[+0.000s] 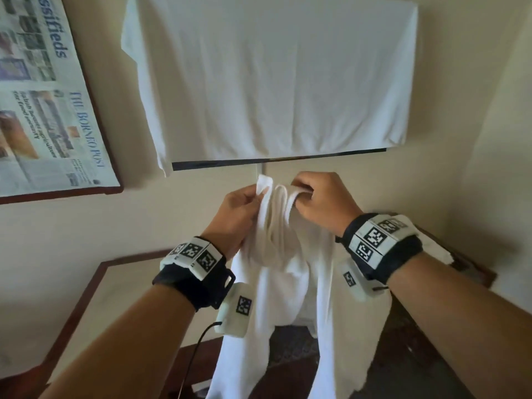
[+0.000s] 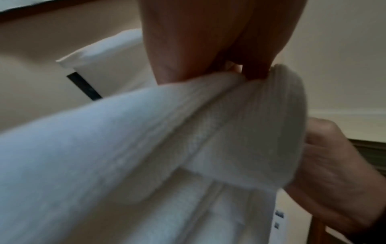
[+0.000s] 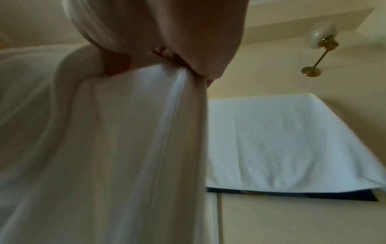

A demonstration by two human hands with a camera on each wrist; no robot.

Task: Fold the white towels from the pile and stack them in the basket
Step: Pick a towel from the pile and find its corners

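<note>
Both forearms fill the bottom of the head view, each strapped with a black wrist band (image 1: 383, 249) carrying white marker blocks. One white towel (image 1: 288, 272) is held up in front of the chest, gripped at its top edge by both hands, which sit close together. Left hand (image 1: 234, 211): fingers curled, a corner of the hem pinched between thumb and fingers, corner tip sticking up above the grip. Right hand (image 1: 322, 201): fingers hooked over and closed on a bunched fold of the same edge. In the left wrist view the ribbed hem band of the towel (image 2: 261, 123) is seen clamped under the left fingertips (image 2: 256, 71), with the right hand (image 2: 338, 173) just beside it. In the right wrist view the towel (image 3: 125, 140) is gathered into the right hand's grip and hangs straight down. Below the hands the cloth drapes in long loose folds over a dark wood-edged table (image 1: 95, 286). Basket and pile are not identified in any view. On the wall: a framed newspaper (image 1: 49, 93) at left, a white cloth (image 1: 273, 76) draped over a flat dark-edged panel straight ahead, a brass wall lamp (image 3: 319, 43) visible from the right wrist only.
</note>
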